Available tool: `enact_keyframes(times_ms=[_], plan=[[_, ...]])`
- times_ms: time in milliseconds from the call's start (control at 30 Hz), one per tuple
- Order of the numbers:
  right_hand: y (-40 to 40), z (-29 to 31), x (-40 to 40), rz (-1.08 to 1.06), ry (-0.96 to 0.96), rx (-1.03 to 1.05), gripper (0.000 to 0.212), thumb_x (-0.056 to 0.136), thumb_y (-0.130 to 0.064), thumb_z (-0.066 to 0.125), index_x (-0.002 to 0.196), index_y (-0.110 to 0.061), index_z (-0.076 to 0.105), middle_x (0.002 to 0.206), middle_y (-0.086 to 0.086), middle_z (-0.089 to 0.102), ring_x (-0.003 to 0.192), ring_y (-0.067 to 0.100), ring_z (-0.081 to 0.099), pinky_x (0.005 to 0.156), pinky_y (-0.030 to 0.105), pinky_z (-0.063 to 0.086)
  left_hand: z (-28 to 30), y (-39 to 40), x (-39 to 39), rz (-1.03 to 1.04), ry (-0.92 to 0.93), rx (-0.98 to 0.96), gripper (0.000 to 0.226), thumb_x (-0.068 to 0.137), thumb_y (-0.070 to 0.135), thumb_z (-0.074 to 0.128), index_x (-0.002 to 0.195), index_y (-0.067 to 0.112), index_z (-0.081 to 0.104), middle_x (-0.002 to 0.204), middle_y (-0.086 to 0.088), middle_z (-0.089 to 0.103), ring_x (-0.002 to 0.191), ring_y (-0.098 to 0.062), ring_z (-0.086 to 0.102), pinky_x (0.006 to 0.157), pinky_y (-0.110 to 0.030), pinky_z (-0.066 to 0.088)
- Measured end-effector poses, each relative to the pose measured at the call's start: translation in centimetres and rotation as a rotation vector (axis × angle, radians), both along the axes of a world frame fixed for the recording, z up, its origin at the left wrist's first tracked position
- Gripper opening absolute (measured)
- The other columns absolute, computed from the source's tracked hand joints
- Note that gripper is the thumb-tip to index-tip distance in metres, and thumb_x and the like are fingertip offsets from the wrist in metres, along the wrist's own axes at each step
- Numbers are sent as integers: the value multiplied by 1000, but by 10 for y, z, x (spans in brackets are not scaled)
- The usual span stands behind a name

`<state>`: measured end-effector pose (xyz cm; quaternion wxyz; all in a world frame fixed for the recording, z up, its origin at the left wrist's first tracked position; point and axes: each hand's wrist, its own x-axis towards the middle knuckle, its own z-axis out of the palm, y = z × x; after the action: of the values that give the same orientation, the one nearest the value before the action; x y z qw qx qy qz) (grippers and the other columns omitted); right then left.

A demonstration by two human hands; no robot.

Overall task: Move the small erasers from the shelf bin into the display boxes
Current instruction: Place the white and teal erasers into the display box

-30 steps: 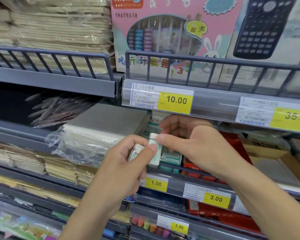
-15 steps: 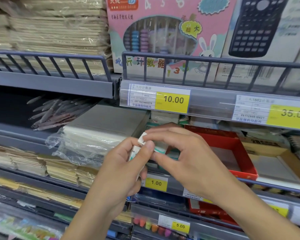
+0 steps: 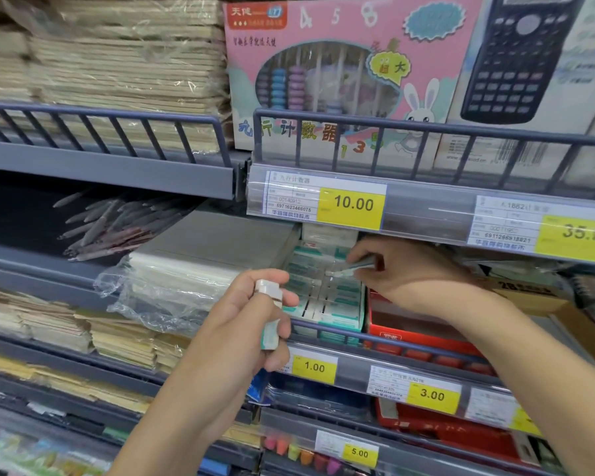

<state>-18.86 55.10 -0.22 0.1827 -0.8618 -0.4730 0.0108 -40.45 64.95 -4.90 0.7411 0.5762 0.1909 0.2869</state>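
Observation:
My left hand (image 3: 241, 321) hovers in front of the middle shelf and grips small white erasers with teal sleeves (image 3: 270, 314), stacked upright between thumb and fingers. My right hand (image 3: 402, 269) reaches under the upper shelf rail and pinches one more eraser (image 3: 352, 267) just above the display box (image 3: 327, 297). That box holds rows of white and teal erasers separated by narrow gaps. It stands behind the shelf rail above the 1.00 price tag (image 3: 315, 368).
A red display box (image 3: 423, 334) sits right of the eraser box. A plastic-wrapped stack of pads (image 3: 186, 269) lies to its left, pens (image 3: 110, 228) further left. Above hangs the upper shelf rail with price strips (image 3: 351, 204), an abacus box and a calculator box. Lower shelves hold more stationery.
My hands have parted: the right hand took one eraser from the left hand's stack and carried it right and back over the display box. The left hand dropped slightly with the rest.

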Motion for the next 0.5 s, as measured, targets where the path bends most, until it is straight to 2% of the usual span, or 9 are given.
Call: enact_keyframes(times_ms=[67,133,233,333,433,500], plan=[[8,-3,2,39,-4,-24,15,92,-30,60,101,-41,66,85,-25,57,81,3,56,66,7,37,-1,1,0,-8,2,1,44,101,-1,45,103,30,76,94,-2,73,62,-14,52,48,-24,42],[16,-6,1,61,-21,-64,16,91,-25,61,97,-39,67,96,-21,60,98,11,60,83,23,47,-2,3,1,-8,-1,6,38,103,1,49,108,28,75,97,-4,75,63,-15,58,51,-23,46],[26,-9,-2,80,-35,-94,18,90,-20,63,93,-36,67,110,-14,64,110,15,61,97,30,48,-5,6,-1,-13,-20,22,25,104,8,55,119,23,69,106,-8,77,72,-18,67,54,-24,51],[30,-9,-3,84,-45,-104,23,88,-15,64,88,-38,62,114,-13,65,113,16,60,99,31,47,-7,9,-4,-15,-35,49,23,100,18,61,123,19,64,110,-9,78,80,-20,71,55,-25,53],[30,-9,-3,74,-52,-105,23,86,-15,65,90,-37,66,106,-15,61,112,16,59,96,27,46,-7,10,-5,-27,-42,83,21,90,30,67,109,22,73,113,-8,78,81,-22,72,55,-25,54],[30,-10,-3,69,-57,-103,23,86,-14,67,90,-37,68,95,-19,55,106,16,58,89,26,45,-8,10,-4,-45,-44,105,12,93,29,67,100,26,76,114,-7,78,81,-22,72,56,-25,54]])
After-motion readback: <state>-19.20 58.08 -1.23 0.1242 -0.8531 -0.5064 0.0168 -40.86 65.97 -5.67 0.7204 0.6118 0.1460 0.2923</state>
